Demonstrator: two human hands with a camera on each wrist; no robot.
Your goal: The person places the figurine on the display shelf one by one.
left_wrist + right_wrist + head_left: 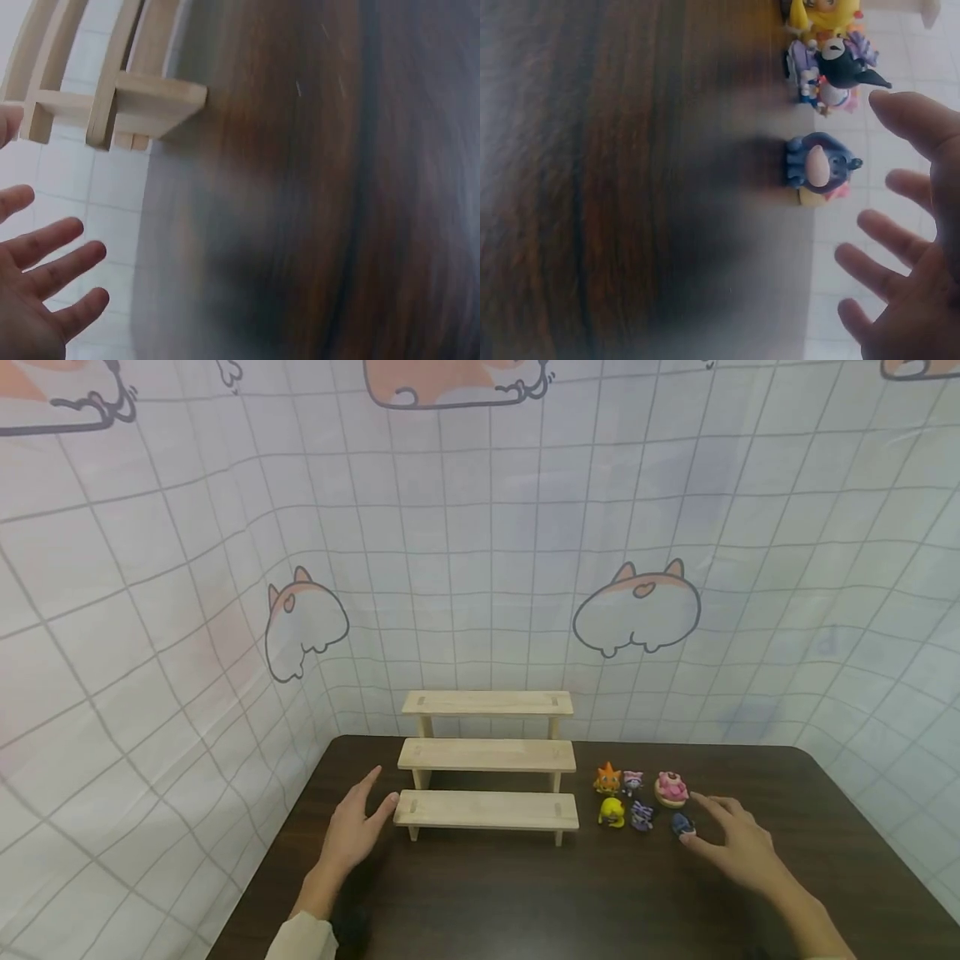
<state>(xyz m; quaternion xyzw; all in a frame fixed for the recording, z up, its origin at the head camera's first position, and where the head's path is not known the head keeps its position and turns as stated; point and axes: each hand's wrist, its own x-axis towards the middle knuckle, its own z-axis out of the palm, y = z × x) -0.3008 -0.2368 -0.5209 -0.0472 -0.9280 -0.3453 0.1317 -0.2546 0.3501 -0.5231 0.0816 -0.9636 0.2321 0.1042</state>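
Your left hand (352, 827) reaches forward, left fingers (64, 266) loosely extended and spread apart, left thumb (384, 810) standing away from them toward your right hand (742, 852). The two hands are well apart. Your right fingers (881, 270) are parted as well, right thumb (915, 124) set wide of them on the side nearer your left hand. A pale sleeve (303, 939) sits behind your left wrist (318, 889).

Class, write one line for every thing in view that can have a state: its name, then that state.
Left hand: fingers spread, holding nothing
Right hand: fingers parted, holding nothing
Blue figure: upright, not held
Purple figure: upright, not held
Yellow figure: upright, not held
Orange figure: upright, not held
Pink figure: upright, not held
Stand: upright
Cloth: hanging, creased
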